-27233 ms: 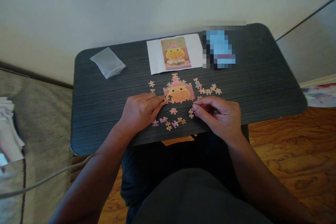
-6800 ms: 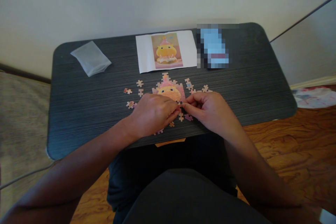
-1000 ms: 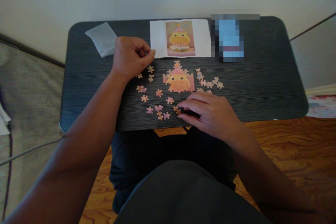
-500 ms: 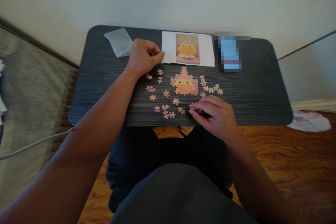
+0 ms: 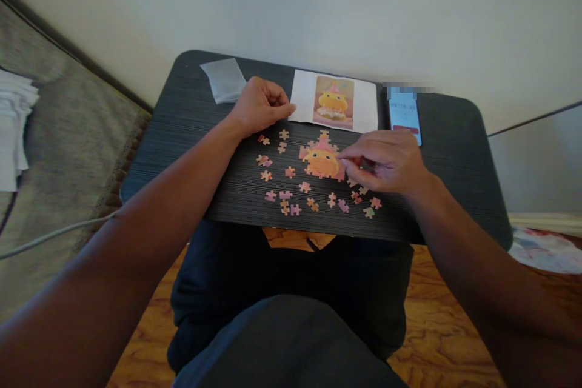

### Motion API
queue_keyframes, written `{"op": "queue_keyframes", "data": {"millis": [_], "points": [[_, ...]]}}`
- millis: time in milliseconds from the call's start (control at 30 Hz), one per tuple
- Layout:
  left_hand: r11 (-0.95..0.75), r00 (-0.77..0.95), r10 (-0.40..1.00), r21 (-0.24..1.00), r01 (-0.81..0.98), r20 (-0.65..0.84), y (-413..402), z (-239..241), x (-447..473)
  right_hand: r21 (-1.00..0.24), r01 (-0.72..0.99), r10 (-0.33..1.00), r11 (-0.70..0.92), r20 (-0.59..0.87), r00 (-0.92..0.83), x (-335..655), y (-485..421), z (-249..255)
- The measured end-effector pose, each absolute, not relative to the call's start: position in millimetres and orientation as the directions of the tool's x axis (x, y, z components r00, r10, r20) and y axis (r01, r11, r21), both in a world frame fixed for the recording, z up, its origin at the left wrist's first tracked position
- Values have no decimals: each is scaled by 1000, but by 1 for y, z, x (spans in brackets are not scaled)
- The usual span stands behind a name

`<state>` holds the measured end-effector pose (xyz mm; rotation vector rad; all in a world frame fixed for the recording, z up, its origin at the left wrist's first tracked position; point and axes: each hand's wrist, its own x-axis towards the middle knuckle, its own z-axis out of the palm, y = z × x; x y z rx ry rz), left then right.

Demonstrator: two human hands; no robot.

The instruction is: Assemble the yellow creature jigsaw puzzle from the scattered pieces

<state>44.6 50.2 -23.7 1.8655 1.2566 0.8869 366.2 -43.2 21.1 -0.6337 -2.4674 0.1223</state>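
Note:
At the left edge of the printed sheet (image 5: 302,97), my left hand (image 5: 262,106) has its fingers curled and its thumb and fingertips closed on that edge. The sheet bears a picture of a yellow figure in a pink hat. Below it lies a partly joined jigsaw puzzle (image 5: 322,163) of the same figure. My right hand (image 5: 386,160) is at the puzzle's upper right side, thumb and forefinger pinched on a small puzzle piece mostly hidden by the fingertips. Loose puzzle pieces (image 5: 304,187) lie left of and below the puzzle; some at the right are partly under my right hand.
A clear plastic bag (image 5: 224,80) lies at the table's back left, beyond my left hand. A lit phone (image 5: 404,112) lies at the back right. The dark table (image 5: 459,163) stands against a wall. A cable (image 5: 59,236) runs at the left.
My right hand has moved up from the loose pieces near the front edge to the puzzle's right side. My left hand stays at the sheet's edge. The whole view has shifted slightly.

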Motion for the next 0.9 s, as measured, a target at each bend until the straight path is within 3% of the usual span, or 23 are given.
{"op": "queue_keyframes", "data": {"millis": [133,333,667,900], "points": [[-258,361,930,813,522,63,61,-17,42,-261,297,381,918,379,-844,340,-40,26],[-237,444,895,794,560,-46,73,-5,37,-197,371,405,907,176,-897,327,-63,19],[-263,445,895,841,474,29,69,-9,35,-173,511,531,842,92,-843,316,-76,14],[-243,429,903,841,484,14,69,-9,33,-170,486,504,857,83,-860,318,-76,13]]}}
